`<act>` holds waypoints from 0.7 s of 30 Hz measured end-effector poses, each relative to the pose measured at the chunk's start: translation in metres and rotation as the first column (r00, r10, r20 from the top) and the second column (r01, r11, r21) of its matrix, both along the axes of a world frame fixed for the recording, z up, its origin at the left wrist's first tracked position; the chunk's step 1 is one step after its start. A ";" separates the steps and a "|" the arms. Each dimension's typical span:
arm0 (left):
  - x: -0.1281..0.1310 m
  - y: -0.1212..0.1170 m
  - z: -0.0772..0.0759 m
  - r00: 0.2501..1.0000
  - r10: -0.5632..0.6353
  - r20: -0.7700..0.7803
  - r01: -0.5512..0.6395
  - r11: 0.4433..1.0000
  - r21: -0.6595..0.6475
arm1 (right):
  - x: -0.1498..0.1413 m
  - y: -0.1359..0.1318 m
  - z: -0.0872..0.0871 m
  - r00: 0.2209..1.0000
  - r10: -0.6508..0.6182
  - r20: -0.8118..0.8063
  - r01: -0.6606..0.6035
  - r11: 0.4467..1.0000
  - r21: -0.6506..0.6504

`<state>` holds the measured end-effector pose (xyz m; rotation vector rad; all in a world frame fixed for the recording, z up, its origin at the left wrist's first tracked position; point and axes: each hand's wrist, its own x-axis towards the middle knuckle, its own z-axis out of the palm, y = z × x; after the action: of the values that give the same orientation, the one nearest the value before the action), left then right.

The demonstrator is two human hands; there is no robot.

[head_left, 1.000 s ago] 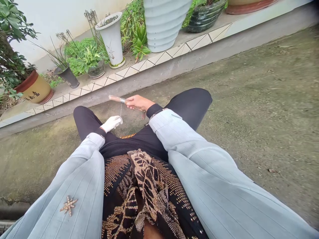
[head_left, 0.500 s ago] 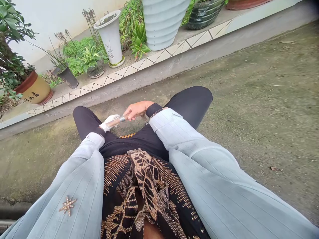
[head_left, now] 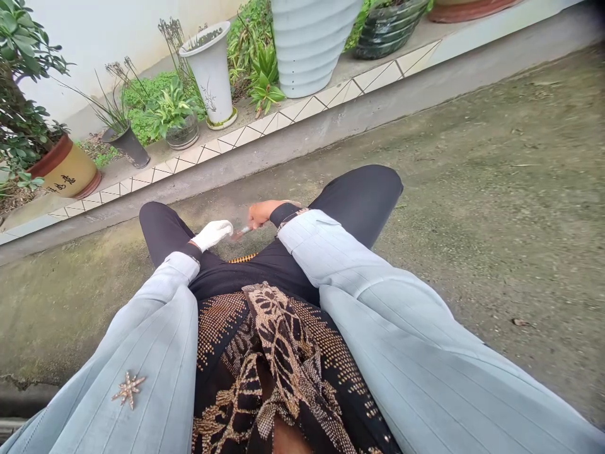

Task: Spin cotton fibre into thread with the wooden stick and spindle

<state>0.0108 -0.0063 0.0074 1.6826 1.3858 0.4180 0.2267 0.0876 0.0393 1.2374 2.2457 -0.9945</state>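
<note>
I sit with my knees in black trousers and both arms in pale grey sleeves stretched forward. My left hand (head_left: 212,234), in a white glove, is closed over my left thigh; what it pinches is too small to make out. My bare right hand (head_left: 263,212) is wrapped round a thin brown stick with a silver band (head_left: 240,232). The stick's tip points left and reaches almost to the gloved fingers. Most of the stick is hidden inside my right fist.
A tiled kerb (head_left: 246,135) runs across ahead of my knees. On it stand a tall white pot (head_left: 212,74), a large ribbed white pot (head_left: 309,44), a yellow pot (head_left: 66,169) and several green plants. Mossy concrete ground (head_left: 496,202) spreads to the right.
A second ago my right hand held the stick raised and away from the glove, a thread hanging down to it. It has since dropped and drawn in, the stick's tip now close to the glove.
</note>
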 end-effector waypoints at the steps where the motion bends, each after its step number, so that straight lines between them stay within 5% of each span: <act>1: -0.002 0.002 0.002 1.000 0.003 -0.004 -0.003 1.000 0.013 | 0.001 0.000 -0.002 0.999 0.032 0.012 -0.031 0.996 -0.082; 4: -0.005 0.006 0.003 0.998 0.047 0.047 -0.047 0.999 -0.004 | 0.009 0.002 -0.001 0.992 0.094 -0.087 -0.120 0.924 -0.362; 6: -0.004 0.008 0.002 0.988 0.121 0.095 -0.117 0.992 -0.045 | 0.016 0.005 0.005 0.954 0.030 -0.299 -0.182 0.849 -0.495; 8: -0.003 0.007 -0.001 0.977 0.172 0.123 -0.163 0.983 -0.078 | 0.022 0.008 0.013 0.823 -0.149 -0.549 -0.185 0.842 -0.506; 11: 0.000 0.004 -0.006 0.976 0.140 0.165 -0.122 0.986 -0.110 | 0.025 0.010 0.020 0.514 -0.412 -0.752 -0.002 0.876 -0.482; 13: 0.001 0.001 -0.008 0.978 0.087 0.190 -0.064 0.990 -0.125 | 0.022 0.011 0.021 0.452 -0.486 -0.748 0.200 0.872 -0.447; 14: 0.001 0.000 -0.009 0.980 0.060 0.191 -0.036 0.992 -0.124 | 0.020 0.012 0.021 0.502 -0.483 -0.717 0.296 0.875 -0.383; 16: 0.002 -0.001 -0.011 0.989 0.009 0.147 0.007 0.994 -0.106 | 0.015 0.013 0.018 0.725 -0.379 -0.575 0.386 0.915 -0.117; 18: 0.004 -0.001 -0.012 0.998 -0.036 0.055 0.039 0.997 -0.064 | 0.011 0.014 0.015 0.904 -0.242 -0.351 0.311 0.938 0.154; 21: 0.006 -0.001 -0.009 0.996 -0.066 -0.067 0.068 0.997 0.031 | 0.007 0.013 0.010 0.978 -0.144 -0.154 0.183 0.941 0.284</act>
<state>0.0166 -0.0070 -0.0020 1.7788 1.3722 0.3524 0.2338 0.1002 0.0490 1.5484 2.4980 -0.8368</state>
